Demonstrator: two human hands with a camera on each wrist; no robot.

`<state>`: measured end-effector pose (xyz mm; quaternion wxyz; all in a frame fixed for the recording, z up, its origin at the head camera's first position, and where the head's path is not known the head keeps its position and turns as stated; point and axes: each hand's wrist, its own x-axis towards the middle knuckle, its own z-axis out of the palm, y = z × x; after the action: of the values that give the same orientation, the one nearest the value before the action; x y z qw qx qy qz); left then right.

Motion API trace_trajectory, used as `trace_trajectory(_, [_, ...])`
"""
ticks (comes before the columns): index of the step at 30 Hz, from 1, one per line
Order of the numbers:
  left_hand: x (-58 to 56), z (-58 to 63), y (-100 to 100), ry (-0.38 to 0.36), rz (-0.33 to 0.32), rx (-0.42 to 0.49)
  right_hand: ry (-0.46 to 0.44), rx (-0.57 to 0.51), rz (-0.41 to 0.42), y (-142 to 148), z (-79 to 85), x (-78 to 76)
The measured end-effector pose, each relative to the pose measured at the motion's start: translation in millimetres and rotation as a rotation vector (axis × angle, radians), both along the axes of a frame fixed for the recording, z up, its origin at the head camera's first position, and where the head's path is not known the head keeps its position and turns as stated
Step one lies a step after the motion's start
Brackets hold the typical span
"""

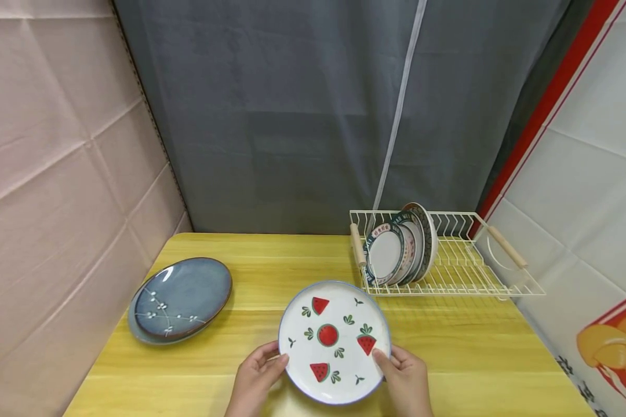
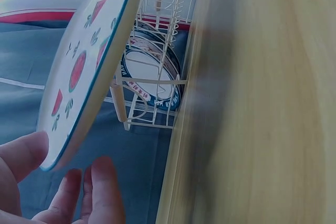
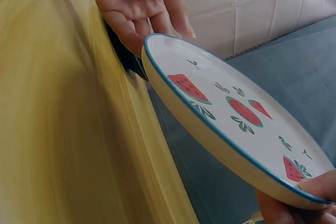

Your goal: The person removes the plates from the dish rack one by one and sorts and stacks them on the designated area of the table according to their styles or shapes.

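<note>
A white plate [image 1: 339, 313] with a blue rim and painted watermelons is held tilted above the front of the table. My right hand [image 1: 408, 379] pinches its right edge, the thumb on the painted face and the fingers beneath. At the opposite edge is my left hand [image 1: 258, 376], its thumb and fingers spread around the rim. In the left wrist view, a gap shows between the left fingers [image 2: 107, 187] and the plate's underside. Whether the left fingertips touch the rim is hard to tell.
Two blue-grey plates [image 1: 193, 295], the upper one with a blossom pattern, lie stacked on the left of the wooden table [image 1: 271, 260]. A cream wire dish rack [image 1: 469, 272] with wooden handles stands back right, several patterned dishes [image 1: 386, 255] upright in its left end.
</note>
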<state>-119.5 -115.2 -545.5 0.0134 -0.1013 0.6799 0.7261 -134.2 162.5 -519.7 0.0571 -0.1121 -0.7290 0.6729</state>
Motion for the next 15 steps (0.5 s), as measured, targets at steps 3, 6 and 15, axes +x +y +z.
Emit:
trace_trajectory(3, [-0.9, -0.2, 1, -0.018, -0.003, -0.008, -0.016, -0.011, 0.017, -3, -3.7, 0.8])
trace_trajectory(6, [-1.9, -0.8, 3, -0.037, 0.000, -0.014, -0.034, -0.012, 0.028, -5, -8.0, 1.2])
trace_trajectory(15, [-2.8, -11.4, 1, -0.043, 0.010, -0.044, -0.069, -0.015, 0.054, -8, -18.0, 2.9])
